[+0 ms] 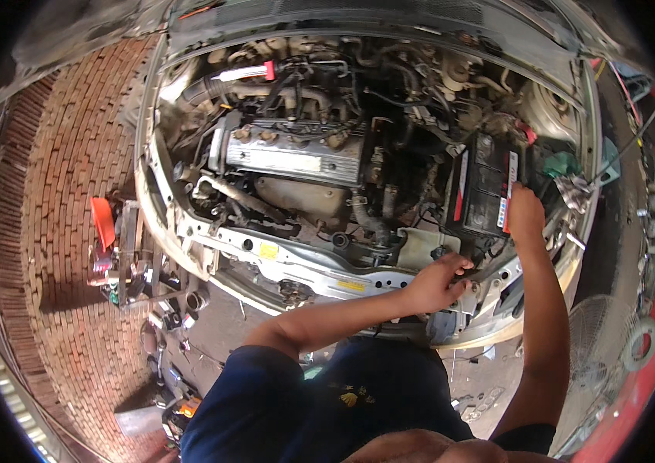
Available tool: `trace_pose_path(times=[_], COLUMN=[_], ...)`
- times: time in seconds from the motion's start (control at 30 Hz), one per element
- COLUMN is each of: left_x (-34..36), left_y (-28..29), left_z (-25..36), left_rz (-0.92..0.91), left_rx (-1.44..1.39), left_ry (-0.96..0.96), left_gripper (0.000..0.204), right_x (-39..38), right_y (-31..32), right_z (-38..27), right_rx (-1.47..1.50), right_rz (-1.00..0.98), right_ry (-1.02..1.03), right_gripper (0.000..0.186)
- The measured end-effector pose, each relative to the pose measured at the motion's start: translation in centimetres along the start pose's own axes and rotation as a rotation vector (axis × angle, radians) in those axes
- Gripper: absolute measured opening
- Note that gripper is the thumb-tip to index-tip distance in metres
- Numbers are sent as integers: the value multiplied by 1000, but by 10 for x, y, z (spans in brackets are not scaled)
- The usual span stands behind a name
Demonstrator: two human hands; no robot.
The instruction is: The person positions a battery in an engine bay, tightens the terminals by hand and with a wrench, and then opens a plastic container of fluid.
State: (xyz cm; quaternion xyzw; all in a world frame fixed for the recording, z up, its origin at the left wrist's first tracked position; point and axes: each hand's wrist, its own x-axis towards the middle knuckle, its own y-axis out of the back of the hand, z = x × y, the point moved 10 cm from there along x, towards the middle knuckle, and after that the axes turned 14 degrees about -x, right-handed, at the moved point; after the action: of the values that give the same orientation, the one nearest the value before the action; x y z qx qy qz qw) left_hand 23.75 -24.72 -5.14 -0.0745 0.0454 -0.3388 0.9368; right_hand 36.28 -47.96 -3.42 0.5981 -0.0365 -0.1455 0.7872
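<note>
A black car battery with red and white labels sits at the right side of the engine bay. My right hand is closed against the battery's right edge; part of its fingers is hidden there. Over the front crossmember, near the battery's lower end, is my left hand. Its fingers are bent but apart, and I see nothing between them. Beside it lies a whitish plastic tank with a dark cap.
The engine fills the bay's middle, with a red-and-white light stick behind it. A green cloth lies on the right fender. The raised hood hangs across the far side. A fan stands at right; tools litter the left floor.
</note>
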Motion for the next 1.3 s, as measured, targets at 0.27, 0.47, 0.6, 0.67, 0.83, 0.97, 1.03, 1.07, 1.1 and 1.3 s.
trace_pose_path(times=[0.27,0.47,0.6,0.67,0.83,0.97,1.03,1.07,1.1,1.3], left_x=[-14,-11,-13,-13,-13,-15,-14,-15,-14,-13], left_y=[19,30,48,57,70,80,80,81,80,68], left_z=[27,25,34,34,45,48,46,43,40,33], left_rz=[2,41,92,111,122,124,116,118,115,75], left_rx=[165,189,233,174,263,319,367,390,406,457], left_ry=[-90,-129,-122,-76,-124,-143,-160,-160,-167,-123], left_gripper=[36,35,34,33,31,31,32,32,32,35], right_x=[34,62,60,52,41,42,44,46,48,58], right_y=[11,7,20,25,16,24,25,23,22,28], right_z=[-4,21,18,20,17,20,24,23,26,29], right_rx=[-70,42,214,262,106,-5,-19,-18,-27,-32], right_rz=[192,251,247,295,328,426,421,402,382,420], right_ry=[249,269,320,363,407,435,436,435,428,487], right_gripper=[16,19,21,23,25,29,31,32,32,27])
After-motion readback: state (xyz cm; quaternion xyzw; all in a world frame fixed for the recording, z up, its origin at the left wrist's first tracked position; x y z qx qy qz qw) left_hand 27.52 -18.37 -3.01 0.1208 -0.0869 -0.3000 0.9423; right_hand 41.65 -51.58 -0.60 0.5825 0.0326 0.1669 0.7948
